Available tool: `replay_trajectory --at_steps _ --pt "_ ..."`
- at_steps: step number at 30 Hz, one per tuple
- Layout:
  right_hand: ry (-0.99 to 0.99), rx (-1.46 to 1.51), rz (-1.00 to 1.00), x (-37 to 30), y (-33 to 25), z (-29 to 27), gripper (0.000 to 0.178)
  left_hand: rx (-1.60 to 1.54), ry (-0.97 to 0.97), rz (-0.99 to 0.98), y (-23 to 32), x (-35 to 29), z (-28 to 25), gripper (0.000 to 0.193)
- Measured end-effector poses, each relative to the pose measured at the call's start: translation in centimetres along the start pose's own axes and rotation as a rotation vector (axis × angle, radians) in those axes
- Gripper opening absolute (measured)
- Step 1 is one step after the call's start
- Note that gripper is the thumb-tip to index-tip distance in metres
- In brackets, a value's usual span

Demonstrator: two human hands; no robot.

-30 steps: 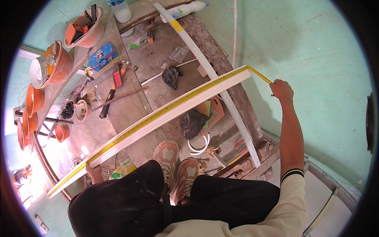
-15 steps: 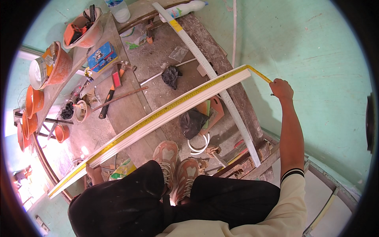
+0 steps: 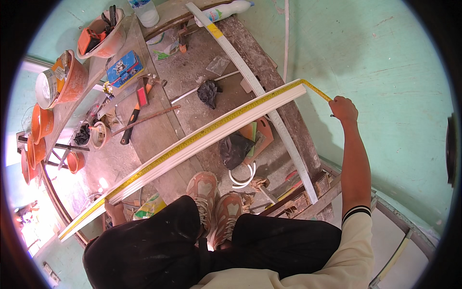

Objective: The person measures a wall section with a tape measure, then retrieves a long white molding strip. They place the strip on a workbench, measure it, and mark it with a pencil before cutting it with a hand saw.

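A long white moulding strip (image 3: 226, 131) lies slantwise in front of me, from lower left to upper right. Along its upper side runs a yellow tape measure blade (image 3: 192, 137). My left hand (image 3: 114, 212) is closed around the strip and blade near their lower left end, partly hidden by my knee. Past the strip's right end the blade bends down into my right hand (image 3: 343, 108), which is closed on the tape measure beside the green wall. Those fingers hide most of what they hold.
Beneath the strip, a straight aluminium bar (image 3: 240, 65) crosses the worn planks. A hammer (image 3: 144, 89), an orange-handled tool (image 3: 129, 126), a blue tin (image 3: 124, 68) and black plastic bags (image 3: 236, 150) lie around. Orange buckets (image 3: 42, 120) line the left side. My shoes (image 3: 202, 189) stand on the boards.
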State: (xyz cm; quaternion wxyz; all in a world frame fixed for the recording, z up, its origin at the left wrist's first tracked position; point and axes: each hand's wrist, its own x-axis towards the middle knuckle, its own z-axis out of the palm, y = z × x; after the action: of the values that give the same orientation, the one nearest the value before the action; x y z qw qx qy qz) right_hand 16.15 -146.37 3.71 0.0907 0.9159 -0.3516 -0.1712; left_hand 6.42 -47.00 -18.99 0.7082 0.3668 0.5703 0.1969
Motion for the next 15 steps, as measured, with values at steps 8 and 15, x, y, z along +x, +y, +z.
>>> replay_trajectory --at_steps 8,15 --pt "0.007 0.018 -0.007 0.5 0.5 0.6 0.036 -0.020 -0.057 -0.011 -0.2 1.0 -0.5 0.039" --pt "0.478 -0.360 -0.555 12.0 10.2 11.6 0.043 -0.064 0.004 -0.019 -3.1 -1.6 -1.2 0.039"
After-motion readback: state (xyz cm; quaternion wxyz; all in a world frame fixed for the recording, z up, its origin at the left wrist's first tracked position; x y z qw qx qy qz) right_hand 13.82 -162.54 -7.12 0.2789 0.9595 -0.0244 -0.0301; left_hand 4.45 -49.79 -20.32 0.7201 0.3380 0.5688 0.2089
